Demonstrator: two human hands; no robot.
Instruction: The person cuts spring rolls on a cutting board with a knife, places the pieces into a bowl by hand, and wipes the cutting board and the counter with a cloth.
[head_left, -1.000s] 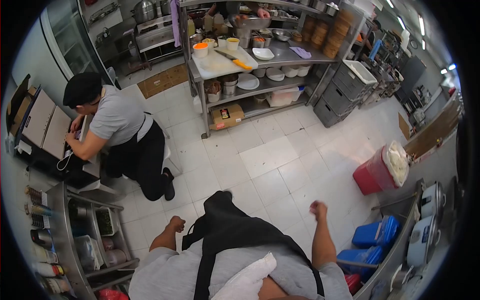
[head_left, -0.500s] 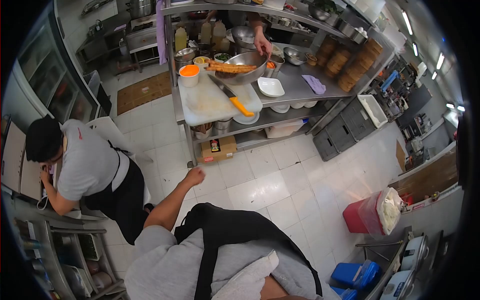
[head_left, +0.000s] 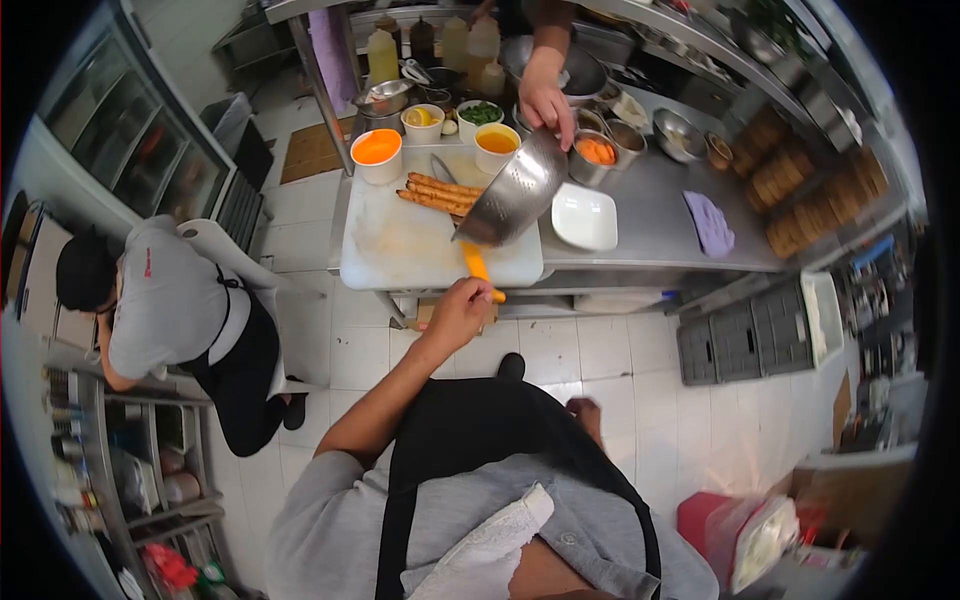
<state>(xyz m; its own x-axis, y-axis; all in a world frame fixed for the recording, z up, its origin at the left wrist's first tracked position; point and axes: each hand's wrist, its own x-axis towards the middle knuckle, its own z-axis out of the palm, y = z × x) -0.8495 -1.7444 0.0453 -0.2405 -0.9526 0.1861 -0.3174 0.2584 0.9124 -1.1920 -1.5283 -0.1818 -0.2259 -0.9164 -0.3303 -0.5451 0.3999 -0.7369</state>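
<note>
My left hand point(head_left: 457, 318) is loosely closed at the front edge of the white cutting board point(head_left: 390, 240). Its fingertips overlap the end of a knife's orange handle point(head_left: 474, 262) in this view, with nothing visibly held. Low by my apron, my right hand point(head_left: 586, 412) shows in part, fingers curled. Long browned fried sticks point(head_left: 437, 192) lie on the board across the knife blade. A co-worker's hand point(head_left: 545, 100) reaches over from the far side and holds a tilted metal colander point(head_left: 520, 190) over the board's right part.
Tubs of orange sauce point(head_left: 377, 153), lemon point(head_left: 421, 119) and yellow sauce point(head_left: 495, 143) line the board's back. To its right are a white square dish point(head_left: 584, 217) and purple cloth point(head_left: 710, 222). A person in a black cap point(head_left: 190, 290) sits at left. Grey crates point(head_left: 745, 335) stand at right.
I have come closer to the counter, and my left hand has moved up to the board's edge. The co-worker has tipped the colander; the fried sticks now lie on the board.
</note>
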